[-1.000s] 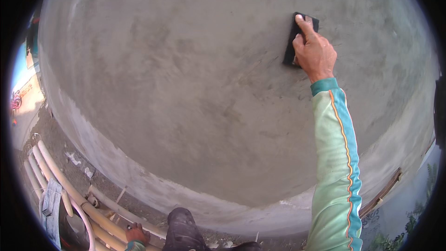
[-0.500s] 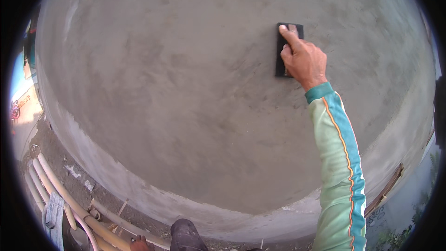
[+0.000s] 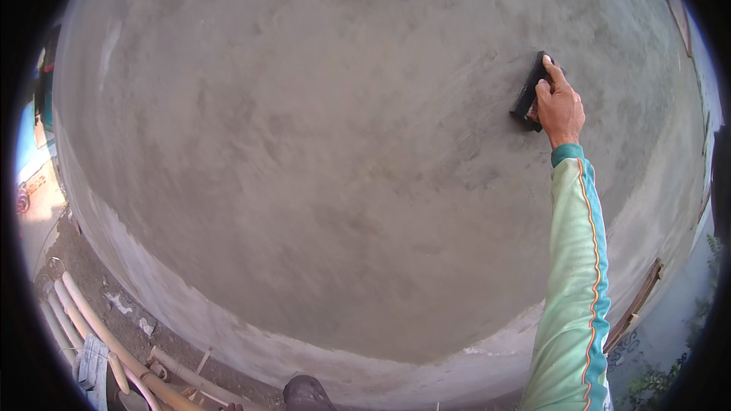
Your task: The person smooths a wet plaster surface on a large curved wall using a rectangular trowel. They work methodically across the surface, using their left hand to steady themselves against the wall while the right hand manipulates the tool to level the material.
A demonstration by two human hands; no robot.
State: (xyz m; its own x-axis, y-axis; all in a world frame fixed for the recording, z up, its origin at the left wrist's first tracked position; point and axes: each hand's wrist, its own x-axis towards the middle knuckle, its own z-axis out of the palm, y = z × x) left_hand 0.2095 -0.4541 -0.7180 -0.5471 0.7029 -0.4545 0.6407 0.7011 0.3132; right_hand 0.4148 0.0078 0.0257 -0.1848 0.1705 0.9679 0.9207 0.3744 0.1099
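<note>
My right hand (image 3: 562, 110) is wrapped round a black plasterer's float (image 3: 527, 97), its index finger stretched along the back. The float sits against the grey plastered wall (image 3: 327, 144), right of the middle, with its top tilted to the right. Faint smears and darker damp patches mark the plaster around it. At the lower edge, just a sliver of my left hand (image 3: 233, 406) shows beside my dark-clothed knee (image 3: 306, 394); its fingers are mostly cut off.
Several long pale poles (image 3: 114, 335) lie on the ground at the lower left, with a grey board (image 3: 93, 365) across them. Wooden strips (image 3: 638, 301) lean at the wall's lower right, near green plants (image 3: 655, 388). A paler band (image 3: 304, 350) runs along the wall's foot.
My right hand has carried the float to the right across the plaster, and the float has turned from upright to tilted. My left hand has slipped further below the lower edge.
</note>
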